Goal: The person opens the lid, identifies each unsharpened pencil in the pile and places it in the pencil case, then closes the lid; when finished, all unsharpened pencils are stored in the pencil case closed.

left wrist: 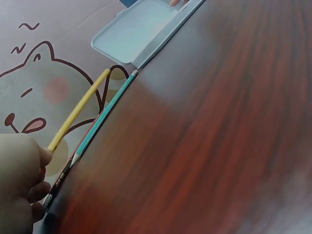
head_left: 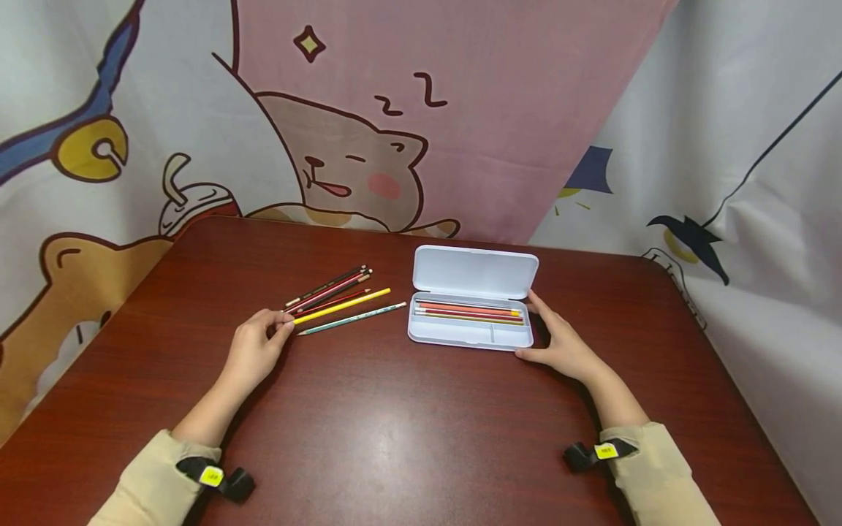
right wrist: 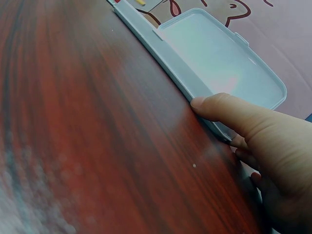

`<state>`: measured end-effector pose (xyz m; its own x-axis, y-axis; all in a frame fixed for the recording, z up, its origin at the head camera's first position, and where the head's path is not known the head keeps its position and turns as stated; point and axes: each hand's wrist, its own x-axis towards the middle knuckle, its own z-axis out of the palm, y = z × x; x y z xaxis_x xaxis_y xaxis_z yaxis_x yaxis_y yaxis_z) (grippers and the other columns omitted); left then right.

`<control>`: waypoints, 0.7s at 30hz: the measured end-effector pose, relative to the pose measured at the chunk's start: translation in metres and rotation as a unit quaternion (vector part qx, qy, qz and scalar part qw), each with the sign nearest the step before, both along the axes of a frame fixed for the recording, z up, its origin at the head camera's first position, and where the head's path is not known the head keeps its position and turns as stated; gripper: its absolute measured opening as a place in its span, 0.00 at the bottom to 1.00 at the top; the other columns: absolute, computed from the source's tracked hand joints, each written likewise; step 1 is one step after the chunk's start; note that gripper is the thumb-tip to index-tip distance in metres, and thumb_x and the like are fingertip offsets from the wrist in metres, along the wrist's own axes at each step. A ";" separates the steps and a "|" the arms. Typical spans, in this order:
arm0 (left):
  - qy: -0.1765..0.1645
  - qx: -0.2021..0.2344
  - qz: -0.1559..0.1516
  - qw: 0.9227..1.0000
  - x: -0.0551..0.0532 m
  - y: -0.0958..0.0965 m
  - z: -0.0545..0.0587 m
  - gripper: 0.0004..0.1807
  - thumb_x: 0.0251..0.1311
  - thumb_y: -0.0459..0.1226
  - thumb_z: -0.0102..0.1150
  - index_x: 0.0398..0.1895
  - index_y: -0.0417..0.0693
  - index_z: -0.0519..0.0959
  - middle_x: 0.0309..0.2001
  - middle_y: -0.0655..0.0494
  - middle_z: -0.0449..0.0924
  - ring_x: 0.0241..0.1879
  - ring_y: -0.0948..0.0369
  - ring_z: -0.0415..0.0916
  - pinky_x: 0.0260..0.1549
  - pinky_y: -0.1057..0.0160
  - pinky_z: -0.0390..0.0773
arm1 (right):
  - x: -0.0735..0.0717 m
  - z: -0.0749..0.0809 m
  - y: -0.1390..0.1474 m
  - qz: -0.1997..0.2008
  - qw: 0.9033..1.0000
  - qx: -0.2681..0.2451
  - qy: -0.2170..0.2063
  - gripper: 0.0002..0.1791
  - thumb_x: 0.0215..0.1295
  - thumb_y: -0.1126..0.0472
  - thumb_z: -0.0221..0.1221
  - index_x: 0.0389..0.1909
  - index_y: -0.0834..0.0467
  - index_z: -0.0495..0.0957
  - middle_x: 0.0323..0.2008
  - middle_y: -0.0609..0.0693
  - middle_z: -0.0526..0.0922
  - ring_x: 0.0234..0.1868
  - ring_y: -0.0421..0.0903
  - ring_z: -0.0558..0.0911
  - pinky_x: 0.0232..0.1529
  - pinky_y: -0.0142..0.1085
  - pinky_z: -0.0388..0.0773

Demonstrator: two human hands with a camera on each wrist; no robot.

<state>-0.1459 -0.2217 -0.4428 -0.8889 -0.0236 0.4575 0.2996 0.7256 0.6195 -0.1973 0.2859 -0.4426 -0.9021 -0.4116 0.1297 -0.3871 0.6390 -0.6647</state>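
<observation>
My left hand pinches a yellow pencil by its near end, between thumb and fingers. In the left wrist view the yellow pencil slants up above the table. Just in front of it lies a teal pencil, and behind it is a loose bunch of dark red and black pencils. A white pencil case stands with its lid raised, several pencils lying in its long compartment. My right hand grips the case's right end, thumb at the front corner, fingers along the side.
The dark red wooden table reaches back to a cloth curtain printed with cartoon animals. Each sleeve carries a black strap, one at the left wrist and one at the right.
</observation>
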 end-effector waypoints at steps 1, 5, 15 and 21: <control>0.004 0.002 -0.002 1.000 0.000 0.002 0.000 0.03 0.59 0.29 0.62 0.31 0.36 0.80 0.26 0.55 0.71 0.19 0.64 0.59 0.21 0.67 0.61 | 0.000 0.000 0.000 0.001 1.000 0.000 0.000 0.61 0.49 0.56 0.74 0.76 0.52 0.41 0.64 0.63 0.65 0.67 0.60 0.58 0.62 0.61 0.50; 0.018 0.010 -0.022 1.000 -0.002 0.017 0.002 0.02 0.59 0.28 0.62 0.31 0.36 0.80 0.25 0.55 0.71 0.22 0.62 0.62 0.24 0.67 0.63 | 0.000 0.000 0.000 0.002 1.000 0.002 0.002 0.61 0.49 0.56 0.73 0.76 0.52 0.41 0.64 0.63 0.64 0.67 0.61 0.58 0.61 0.61 0.51; 0.027 0.026 -0.071 0.997 -0.018 0.067 0.004 0.02 0.59 0.30 0.62 0.30 0.39 0.81 0.26 0.57 0.71 0.28 0.61 0.68 0.29 0.61 0.66 | 0.001 0.000 0.000 0.000 1.000 0.002 0.000 0.61 0.49 0.56 0.74 0.76 0.52 0.41 0.64 0.63 0.65 0.67 0.60 0.58 0.62 0.62 0.51; 0.017 0.027 -0.084 0.996 -0.031 0.090 0.005 0.02 0.60 0.32 0.62 0.32 0.41 0.81 0.28 0.57 0.72 0.29 0.61 0.68 0.29 0.61 0.68 | -0.001 -0.001 0.001 -0.002 1.000 0.007 0.005 0.61 0.48 0.56 0.74 0.76 0.52 0.42 0.64 0.62 0.65 0.67 0.59 0.58 0.62 0.61 0.51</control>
<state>-0.1766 -0.1315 -0.4374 -0.8667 0.0988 0.4889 0.4347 0.6303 0.6432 -0.1981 0.2867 -0.4439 -0.9022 -0.4102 0.1333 -0.3915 0.6490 -0.6524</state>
